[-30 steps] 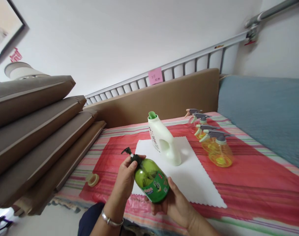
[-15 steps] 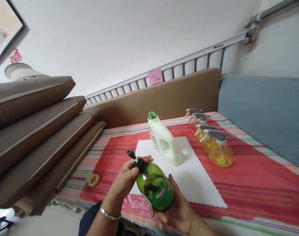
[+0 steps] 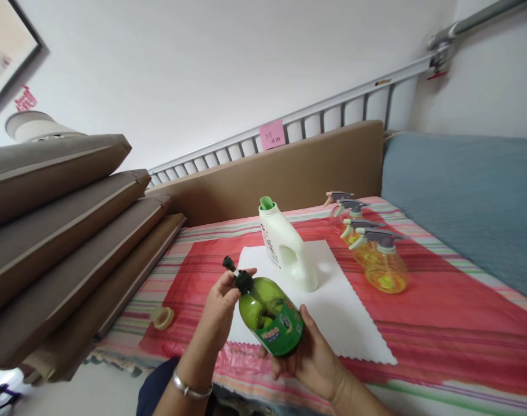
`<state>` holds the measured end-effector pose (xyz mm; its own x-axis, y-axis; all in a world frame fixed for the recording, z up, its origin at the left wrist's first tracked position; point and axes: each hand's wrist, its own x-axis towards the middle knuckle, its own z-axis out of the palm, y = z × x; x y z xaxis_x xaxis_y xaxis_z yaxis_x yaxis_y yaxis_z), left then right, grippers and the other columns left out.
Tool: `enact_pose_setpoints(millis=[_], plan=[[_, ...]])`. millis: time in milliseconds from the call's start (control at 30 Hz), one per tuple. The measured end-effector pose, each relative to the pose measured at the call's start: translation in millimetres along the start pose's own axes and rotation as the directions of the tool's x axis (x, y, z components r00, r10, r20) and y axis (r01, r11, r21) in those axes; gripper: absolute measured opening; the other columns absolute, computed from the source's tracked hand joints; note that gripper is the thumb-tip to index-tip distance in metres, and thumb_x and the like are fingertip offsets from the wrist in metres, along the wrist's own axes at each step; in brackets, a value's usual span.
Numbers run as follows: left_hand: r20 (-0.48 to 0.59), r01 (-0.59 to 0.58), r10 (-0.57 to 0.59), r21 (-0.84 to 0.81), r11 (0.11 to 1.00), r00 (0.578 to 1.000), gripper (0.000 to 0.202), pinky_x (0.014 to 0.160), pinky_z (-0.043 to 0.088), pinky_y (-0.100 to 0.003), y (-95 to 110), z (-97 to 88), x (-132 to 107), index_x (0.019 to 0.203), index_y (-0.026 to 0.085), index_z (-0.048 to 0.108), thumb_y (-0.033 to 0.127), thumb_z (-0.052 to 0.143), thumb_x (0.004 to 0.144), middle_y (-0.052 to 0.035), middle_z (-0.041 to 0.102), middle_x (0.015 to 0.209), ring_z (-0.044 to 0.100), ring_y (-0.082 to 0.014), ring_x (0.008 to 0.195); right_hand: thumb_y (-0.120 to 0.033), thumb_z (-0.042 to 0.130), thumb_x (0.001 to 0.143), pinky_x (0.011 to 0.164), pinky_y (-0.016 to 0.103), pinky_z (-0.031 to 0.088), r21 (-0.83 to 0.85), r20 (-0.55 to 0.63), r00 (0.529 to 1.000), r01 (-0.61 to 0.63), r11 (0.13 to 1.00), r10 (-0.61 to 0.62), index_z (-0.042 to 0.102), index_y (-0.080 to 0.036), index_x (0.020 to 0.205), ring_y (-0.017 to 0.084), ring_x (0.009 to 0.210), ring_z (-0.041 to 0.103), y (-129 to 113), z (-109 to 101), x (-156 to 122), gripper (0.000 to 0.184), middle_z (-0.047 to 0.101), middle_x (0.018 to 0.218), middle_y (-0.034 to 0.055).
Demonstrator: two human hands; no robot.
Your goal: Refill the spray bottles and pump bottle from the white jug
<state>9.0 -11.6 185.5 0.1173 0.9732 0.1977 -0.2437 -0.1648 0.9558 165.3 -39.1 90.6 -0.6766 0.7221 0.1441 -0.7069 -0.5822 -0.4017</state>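
Got a green pump bottle (image 3: 270,315) held up tilted by the white mat (image 3: 345,323), gripped by left hand (image 3: 222,303) at the neck and right hand (image 3: 312,359) round the base. Also got a white jug (image 3: 278,234) on the mat, spray bottles (image 3: 387,268) off right.

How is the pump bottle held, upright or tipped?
Tipped: the pump bottle slants, neck at the left hand, base in the right hand.

Apparent handwritten "311" on the pink note (image 3: 272,135), lettering on green bottle (image 3: 274,318) and white jug (image 3: 285,231) illegible
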Motion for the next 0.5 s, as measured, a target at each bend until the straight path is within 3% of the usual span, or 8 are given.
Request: enact_pose_setpoints(millis=[133, 333, 500], plan=[[-0.058, -0.007, 0.013, 0.094, 0.996, 0.998, 0.033, 0.078, 0.044, -0.030, -0.6, 2.4, -2.1, 0.094, 0.015, 0.069, 0.033, 0.072, 0.066, -0.0103, 0.069, 0.097, 0.060, -0.0240, 0.090, -0.068, 0.032, 0.082, 0.057, 0.033, 0.053, -0.022, 0.003, 0.999, 0.047, 0.999, -0.047, 0.058, -0.010, 0.110, 0.022, 0.064, 0.068, 2.8, 0.7, 0.5, 0.069, 0.071, 0.085, 0.0156], [0.152, -0.031, 0.025, 0.041, 0.999, 0.988, 0.032, 0.099, 0.033, -0.040, 10.8, 3.3, -5.4, 0.091, 0.015, 0.071, 0.037, 0.071, 0.067, -0.0114, 0.068, 0.100, 0.048, -0.0317, 0.115, -0.077, 0.018, 0.077, 0.052, 0.027, 0.053, 0.037, 0.058, 0.989, -0.141, 0.989, 0.139, 0.060, 0.000, 0.106, 0.014, 0.046, 0.063, 5.4, -4.5, 0.2, 0.092, 0.070, 0.079, 0.0223], [0.234, -0.036, 0.031, 0.019, 0.999, 0.972, 0.029, 0.103, 0.028, -0.044, 14.2, 2.7, -7.3, 0.089, 0.016, 0.070, 0.037, 0.071, 0.069, -0.0116, 0.067, 0.100, 0.043, -0.0344, 0.121, -0.080, 0.015, 0.074, 0.050, 0.026, 0.053, 0.083, 0.104, 0.972, -0.222, 0.972, 0.213, 0.059, 0.001, 0.109, 0.012, 0.043, 0.059, 6.7, -9.4, 0.7, 0.098, 0.071, 0.079, 0.0210]])
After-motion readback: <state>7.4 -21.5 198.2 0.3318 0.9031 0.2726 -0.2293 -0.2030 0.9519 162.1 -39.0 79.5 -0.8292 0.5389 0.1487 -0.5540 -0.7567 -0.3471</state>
